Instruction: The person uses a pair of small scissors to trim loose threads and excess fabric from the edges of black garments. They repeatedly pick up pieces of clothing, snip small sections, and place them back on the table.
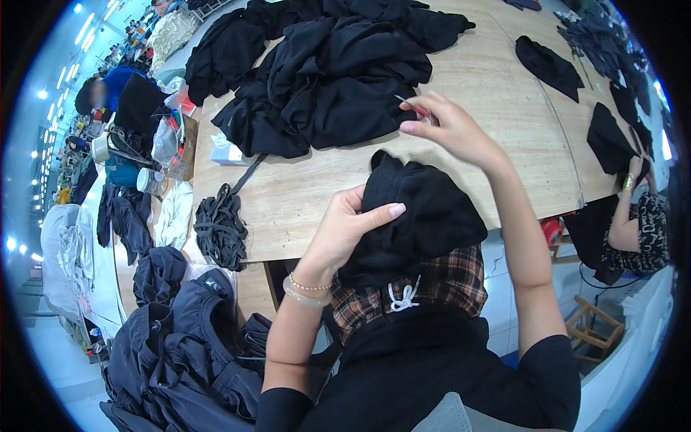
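Observation:
My left hand (353, 223) grips a bunched black garment (425, 209) at its folded edge, thumb on top. The cloth hangs over the table's front edge and partly onto my lap. My right hand (453, 129) is raised to the right of the garment, above the table. Between its fingers is a small pair of thread snips (419, 109) with red on the handle; the metal tip points left, toward a large heap of black garments (338, 79). The fingers of my left hand behind the cloth are hidden.
On the wooden table (497, 93) lie a coil of dark straps (219, 227), a tissue box (229, 150) and black cloth pieces (548, 66). Dark garments (173, 353) pile up at lower left. Another person (626, 223) handles black cloth at right, near a wooden stool (596, 322).

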`<state>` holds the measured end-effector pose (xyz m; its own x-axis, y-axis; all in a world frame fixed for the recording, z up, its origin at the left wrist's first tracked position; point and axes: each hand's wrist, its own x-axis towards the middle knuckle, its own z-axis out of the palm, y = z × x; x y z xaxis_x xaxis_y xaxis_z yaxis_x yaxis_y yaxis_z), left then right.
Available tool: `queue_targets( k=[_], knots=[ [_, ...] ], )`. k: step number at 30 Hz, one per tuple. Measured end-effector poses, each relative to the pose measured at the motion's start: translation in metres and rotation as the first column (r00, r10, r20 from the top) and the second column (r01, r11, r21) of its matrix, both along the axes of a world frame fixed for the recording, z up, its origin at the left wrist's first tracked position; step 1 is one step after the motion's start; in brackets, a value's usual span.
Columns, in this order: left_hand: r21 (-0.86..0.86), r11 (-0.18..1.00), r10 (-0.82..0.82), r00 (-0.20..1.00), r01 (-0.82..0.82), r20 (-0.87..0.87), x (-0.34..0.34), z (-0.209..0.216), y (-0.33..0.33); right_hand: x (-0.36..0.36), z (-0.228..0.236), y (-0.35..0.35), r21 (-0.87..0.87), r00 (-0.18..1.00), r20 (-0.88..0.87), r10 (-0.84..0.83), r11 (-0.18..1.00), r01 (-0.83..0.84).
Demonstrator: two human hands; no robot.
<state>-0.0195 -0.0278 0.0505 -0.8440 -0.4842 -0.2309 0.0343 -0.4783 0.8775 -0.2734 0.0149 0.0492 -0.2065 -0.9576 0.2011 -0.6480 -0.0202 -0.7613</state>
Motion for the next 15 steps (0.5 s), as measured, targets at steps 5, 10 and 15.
queue_targets(
  k=[5,10,15],
  knots=[
    [0.144,0.978,0.157,0.987,-0.150,-0.037,0.006,-0.013,0.020,0.048,-0.019,0.056,-0.061,0.940,0.328,-0.096,0.991,0.123],
    [0.048,0.966,0.256,0.965,-0.254,-0.054,0.006,-0.014,0.034,0.078,-0.010,0.090,-0.206,0.958,0.205,-0.201,0.948,0.243],
    [-0.048,0.958,0.283,0.959,-0.284,-0.028,0.002,-0.012,0.041,0.079,-0.001,0.097,-0.352,0.983,-0.059,-0.172,0.926,0.140]
  ],
)
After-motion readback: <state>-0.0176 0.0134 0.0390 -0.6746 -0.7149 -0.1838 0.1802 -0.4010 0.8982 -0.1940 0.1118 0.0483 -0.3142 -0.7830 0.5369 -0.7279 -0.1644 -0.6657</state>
